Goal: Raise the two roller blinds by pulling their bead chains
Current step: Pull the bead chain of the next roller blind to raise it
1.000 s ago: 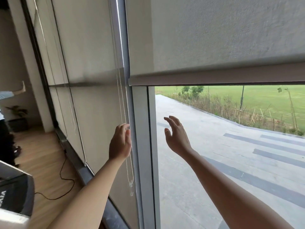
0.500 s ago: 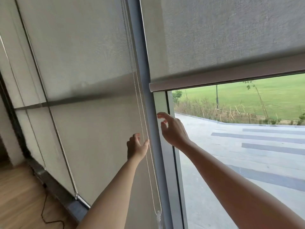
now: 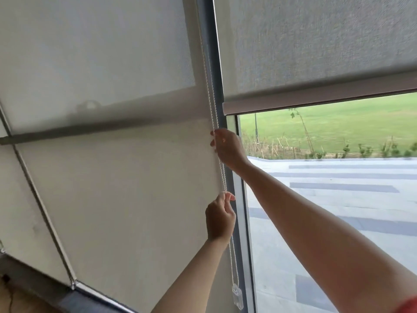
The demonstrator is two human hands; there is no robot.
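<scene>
A white bead chain (image 3: 211, 96) hangs along the dark window post between two roller blinds. My right hand (image 3: 228, 147) pinches the chain high up, just under the right blind's bottom bar. My left hand (image 3: 220, 219) grips the same chain lower down. The chain's clear plastic weight (image 3: 237, 295) dangles below my left hand. The left blind (image 3: 117, 177), pale and translucent, reaches down to the sill. The right blind (image 3: 316, 41), grey fabric, is partly raised, with its bottom bar (image 3: 316, 96) above bare glass.
A dark window post (image 3: 215, 64) separates the two panes. Through the right pane I see a paved terrace and green lawn. A dark sill (image 3: 33, 283) runs along the lower left, with a strip of wooden floor (image 3: 18, 303) below it.
Both hands have closed on the bead chain; earlier they were open and reaching toward it. My view has swung closer and upward toward the window post.
</scene>
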